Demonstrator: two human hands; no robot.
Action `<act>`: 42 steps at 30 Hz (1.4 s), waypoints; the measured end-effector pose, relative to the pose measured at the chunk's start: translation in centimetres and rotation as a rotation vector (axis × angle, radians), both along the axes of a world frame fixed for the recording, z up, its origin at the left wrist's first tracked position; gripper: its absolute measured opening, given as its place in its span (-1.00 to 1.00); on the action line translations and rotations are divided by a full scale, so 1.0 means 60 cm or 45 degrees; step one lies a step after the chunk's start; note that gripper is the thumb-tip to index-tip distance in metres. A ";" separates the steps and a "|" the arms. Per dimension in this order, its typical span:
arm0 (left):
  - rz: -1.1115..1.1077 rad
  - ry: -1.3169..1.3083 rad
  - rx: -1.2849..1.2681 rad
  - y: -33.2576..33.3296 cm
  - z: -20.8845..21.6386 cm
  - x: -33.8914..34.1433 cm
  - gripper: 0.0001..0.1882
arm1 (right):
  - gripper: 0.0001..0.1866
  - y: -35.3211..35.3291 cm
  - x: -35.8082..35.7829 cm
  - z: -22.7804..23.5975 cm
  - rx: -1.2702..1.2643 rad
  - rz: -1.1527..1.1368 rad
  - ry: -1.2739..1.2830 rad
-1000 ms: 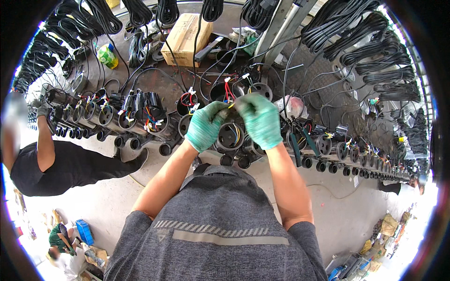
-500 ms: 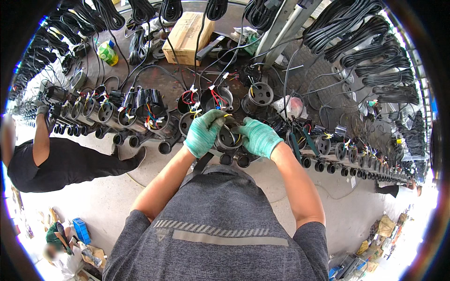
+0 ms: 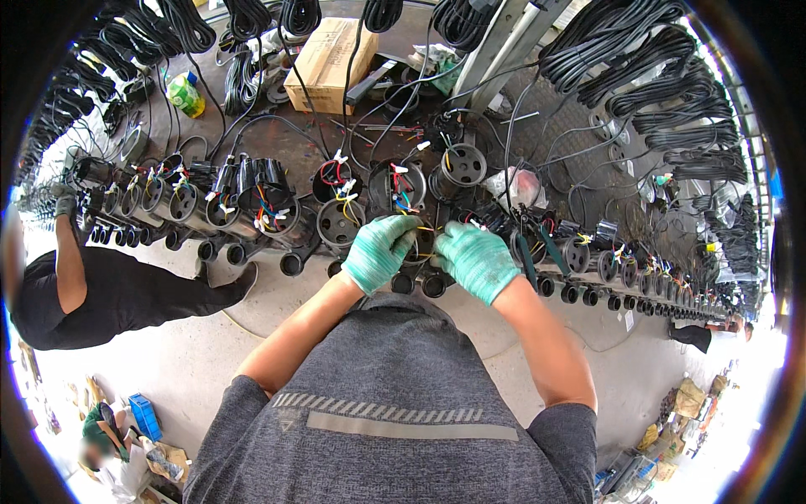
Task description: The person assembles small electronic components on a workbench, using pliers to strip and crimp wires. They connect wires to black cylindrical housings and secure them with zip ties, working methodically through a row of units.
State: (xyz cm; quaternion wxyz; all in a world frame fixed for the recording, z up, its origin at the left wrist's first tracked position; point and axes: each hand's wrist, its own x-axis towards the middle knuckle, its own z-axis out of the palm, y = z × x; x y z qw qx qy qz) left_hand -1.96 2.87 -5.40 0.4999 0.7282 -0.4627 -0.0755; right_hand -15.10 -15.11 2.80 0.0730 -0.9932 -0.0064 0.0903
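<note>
Both my hands wear pale green knit gloves and meet over a black round housing [image 3: 426, 247], which they largely cover. My left hand [image 3: 378, 254] is closed, its thumb and fingers pinching a thin yellow wire [image 3: 426, 228]. My right hand [image 3: 477, 260] pinches at the wire's other side, fingertips pressed together. Just beyond them, an open black housing [image 3: 413, 181] holds red, blue and yellow wires with white connectors. Left of my left hand is a housing with a holed face [image 3: 339, 225].
More wired housings [image 3: 186, 202] line the bench edge on both sides. Dark green tool handles [image 3: 526, 259] stand right of my right hand. Coiled black cables [image 3: 617, 50] hang above. A cardboard box [image 3: 332, 65] and a metal post [image 3: 504, 55] stand behind. A co-worker [image 3: 59, 286] works at left.
My hands have drawn slightly back toward me, and the right hand has turned a little. The yellow wire now spans the gap between the fingertips. Blue and yellow wires show in the housing beyond.
</note>
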 end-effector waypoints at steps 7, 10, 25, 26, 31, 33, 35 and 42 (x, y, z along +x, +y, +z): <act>-0.043 -0.276 0.037 -0.011 0.003 -0.011 -0.80 | -0.79 0.007 -0.065 -0.066 0.294 0.069 -0.319; -0.055 -0.324 0.047 -0.010 0.005 -0.012 -0.80 | -0.81 0.019 -0.052 -0.031 0.312 -0.157 -0.282; -0.094 -0.087 0.043 0.000 0.000 -0.008 -0.76 | -0.86 0.034 -0.023 -0.054 0.329 -0.267 -0.749; -0.116 -0.088 0.045 0.000 0.001 -0.007 -0.75 | -0.87 0.037 -0.022 -0.054 0.385 -0.302 -0.740; -0.180 -0.155 -0.003 -0.002 0.012 -0.013 -0.71 | -0.90 0.049 -0.026 -0.064 0.491 -0.423 -0.704; -0.166 -0.130 -0.013 -0.003 0.006 -0.018 -0.71 | -0.89 0.054 -0.029 -0.071 0.517 -0.473 -0.692; -0.159 -0.110 -0.010 -0.003 -0.002 -0.022 -0.72 | -0.88 0.060 -0.029 -0.077 0.681 -0.626 -0.625; -0.160 -0.089 -0.077 0.004 -0.014 -0.025 -0.76 | -0.83 0.049 -0.025 -0.042 1.886 -1.333 0.208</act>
